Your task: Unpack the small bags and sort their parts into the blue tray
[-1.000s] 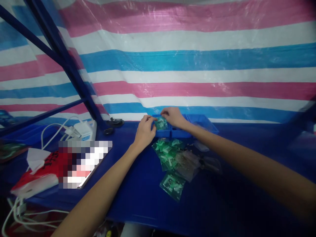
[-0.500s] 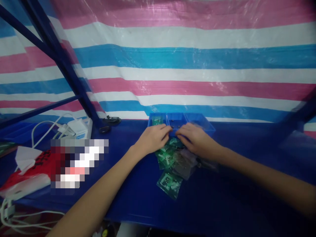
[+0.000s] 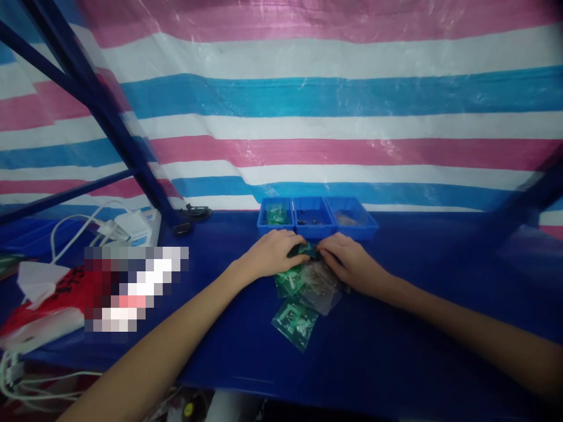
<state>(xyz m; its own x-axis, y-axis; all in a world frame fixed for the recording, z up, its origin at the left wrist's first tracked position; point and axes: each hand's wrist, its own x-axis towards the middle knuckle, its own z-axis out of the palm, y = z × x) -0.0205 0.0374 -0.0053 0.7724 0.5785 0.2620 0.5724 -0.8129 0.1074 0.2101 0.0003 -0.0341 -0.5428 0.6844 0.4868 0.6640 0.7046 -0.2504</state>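
Observation:
My left hand [image 3: 278, 253] is closed, its thumb and fingers on the left side of a small green plastic packet [image 3: 309, 250]. On the packet's right side my right hand [image 3: 347, 258] pinches with thumb and fingers; its exact grip is partly hidden. Beneath and in front of both hands lies a loose pile: several green packets [image 3: 288, 282] and clear plastic bags [image 3: 320, 288]. One green packet [image 3: 295, 322] rests nearest me. Just behind my hands stands a blue three-part tray [image 3: 292, 214], with green packets at left, small dark pieces in the middle and clear bags at right.
To the left are a white power strip [image 3: 152, 227] with plugs and cables, and a red bag [image 3: 65, 296]. Black items [image 3: 196, 212] lie by the blue frame post [image 3: 118, 135]. A striped sheet [image 3: 329, 99] hangs behind the blue table [image 3: 233, 346].
Both hands have drawn back from the tray's front edge to the pile, uncovering the tray's compartments. A green packet now shows between my fingers. The view has shifted slightly.

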